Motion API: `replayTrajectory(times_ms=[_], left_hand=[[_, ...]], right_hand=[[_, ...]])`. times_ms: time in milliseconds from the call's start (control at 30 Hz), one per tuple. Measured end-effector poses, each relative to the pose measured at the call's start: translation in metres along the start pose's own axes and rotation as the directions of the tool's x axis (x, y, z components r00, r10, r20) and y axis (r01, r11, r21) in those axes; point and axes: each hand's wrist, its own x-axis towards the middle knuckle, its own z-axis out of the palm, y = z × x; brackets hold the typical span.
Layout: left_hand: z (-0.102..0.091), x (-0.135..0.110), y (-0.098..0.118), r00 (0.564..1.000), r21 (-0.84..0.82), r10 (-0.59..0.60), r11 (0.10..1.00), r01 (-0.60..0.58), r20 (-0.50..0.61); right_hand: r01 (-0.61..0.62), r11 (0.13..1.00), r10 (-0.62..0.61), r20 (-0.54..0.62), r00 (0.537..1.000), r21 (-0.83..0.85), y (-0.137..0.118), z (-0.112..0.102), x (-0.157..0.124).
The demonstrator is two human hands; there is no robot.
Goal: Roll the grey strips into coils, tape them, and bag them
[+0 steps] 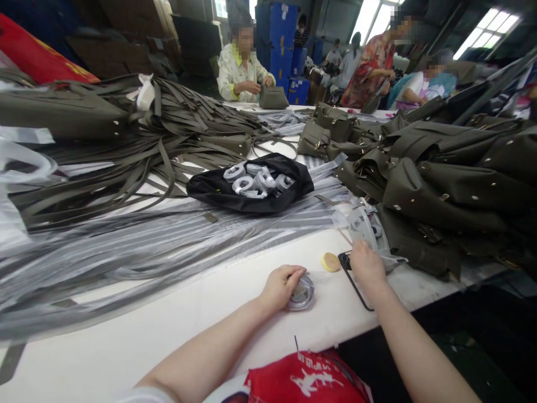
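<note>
Holding a wrapped coil at the white tabletop

A round, grey coil wrapped in glossy clear plastic (302, 295), ringed in layers, is gripped at its upper rim by the left hand (281, 286) over the white tabletop (168, 341). The right hand (368, 270) is placed beside a white plastic tool (366, 225), above a black-edged phone (354, 288); whether anything is grasped there cannot be told.
</note>
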Motion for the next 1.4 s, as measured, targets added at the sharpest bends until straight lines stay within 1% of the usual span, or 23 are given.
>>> replayTrajectory(times_ms=[100,167,233,300,367,433,467,533,600,633,700,800,867,933,1000,1067,1133,1200,1233,1267,1300,1367,1400], left_hand=[[0.001,0.001,-0.001,1.000,-0.011,-0.005,1.000,0.005,-0.006],[0.001,0.001,-0.001,1.000,-0.022,-0.006,1.000,0.005,-0.012],[0.001,0.001,0.000,1.000,-0.039,0.001,0.999,-0.002,-0.019],[0.002,0.001,0.001,1.000,-0.052,0.007,0.999,-0.008,-0.027],[0.002,0.000,0.003,0.999,-0.060,0.011,0.998,-0.013,-0.035],[0.000,0.000,0.004,0.996,-0.069,0.007,0.998,-0.013,-0.084],[-0.001,0.001,0.004,0.993,-0.074,0.000,0.997,-0.009,-0.122],[-0.006,0.001,0.005,0.974,-0.069,-0.015,0.998,-0.001,-0.227],[-0.012,0.002,0.005,0.944,-0.014,0.007,1.000,-0.013,-0.330],[-0.014,0.001,0.006,0.929,0.038,0.043,0.999,-0.031,-0.368],[-0.018,-0.001,0.008,0.904,0.178,0.153,0.980,-0.087,-0.400],[-0.020,-0.008,0.014,0.887,0.368,0.307,0.914,-0.173,-0.345],[-0.020,-0.012,0.016,0.869,0.467,0.388,0.857,-0.218,-0.306],[-0.021,-0.012,0.017,0.835,0.571,0.476,0.780,-0.256,-0.276],[-0.026,-0.010,0.017,0.795,0.667,0.546,0.699,-0.257,-0.265],[-0.031,-0.006,0.017,0.771,0.723,0.577,0.650,-0.234,-0.269],[-0.035,-0.004,0.017,0.761,0.745,0.591,0.628,-0.226,-0.267],[-0.034,-0.005,0.018,0.751,0.767,0.616,0.593,-0.244,-0.237],[-0.032,-0.007,0.019,0.743,0.783,0.635,0.564,-0.261,-0.210],[-0.028,-0.010,0.019,0.735,0.799,0.656,0.530,-0.283,-0.174],[-0.024,-0.013,0.020,0.727,0.810,0.673,0.496,-0.312,-0.131],[-0.015,-0.021,0.022,0.721,0.809,0.692,0.450,-0.379,-0.047],[-0.012,-0.024,0.023,0.722,0.798,0.691,0.446,-0.406,-0.019]], right_hand=[[-0.011,0.987,0.006,0.030,1.000,0.163,0.003,-0.008,-0.005],[-0.016,0.951,-0.006,0.069,0.998,0.308,0.000,-0.014,-0.013],[-0.034,0.884,-0.032,0.132,0.991,0.466,-0.008,-0.019,-0.025],[-0.073,0.788,-0.074,0.211,0.975,0.612,-0.018,-0.023,-0.042],[-0.131,0.685,-0.119,0.287,0.950,0.717,-0.029,-0.025,-0.061],[-0.196,0.607,-0.158,0.359,0.920,0.770,-0.039,-0.026,-0.082],[-0.246,0.569,-0.175,0.408,0.896,0.785,-0.044,-0.026,-0.093],[-0.372,0.493,-0.201,0.519,0.831,0.786,-0.051,-0.022,-0.112],[-0.487,0.429,-0.207,0.608,0.767,0.761,-0.058,-0.017,-0.126],[-0.519,0.409,-0.198,0.628,0.753,0.751,-0.062,-0.013,-0.131],[-0.524,0.393,-0.167,0.619,0.767,0.755,-0.071,-0.007,-0.135],[-0.511,0.346,-0.132,0.580,0.804,0.787,-0.087,-0.001,-0.133],[-0.525,0.293,-0.126,0.576,0.808,0.799,-0.098,0.000,-0.131],[-0.542,0.223,-0.133,0.577,0.806,0.810,-0.107,0.000,-0.129],[-0.546,0.185,-0.137,0.572,0.809,0.817,-0.112,0.000,-0.129],[-0.541,0.203,-0.130,0.570,0.811,0.816,-0.113,-0.001,-0.131],[-0.536,0.247,-0.127,0.576,0.808,0.807,-0.111,-0.001,-0.131],[-0.544,0.266,-0.124,0.588,0.799,0.796,-0.110,0.001,-0.130],[-0.551,0.257,-0.121,0.592,0.797,0.794,-0.110,0.003,-0.129],[-0.561,0.218,-0.119,0.592,0.797,0.799,-0.110,0.005,-0.128],[-0.571,0.152,-0.117,0.588,0.801,0.807,-0.111,0.007,-0.127],[-0.580,-0.017,-0.113,0.575,0.811,0.815,-0.113,0.012,-0.126],[-0.583,-0.095,-0.114,0.574,0.811,0.807,-0.114,0.014,-0.126]])
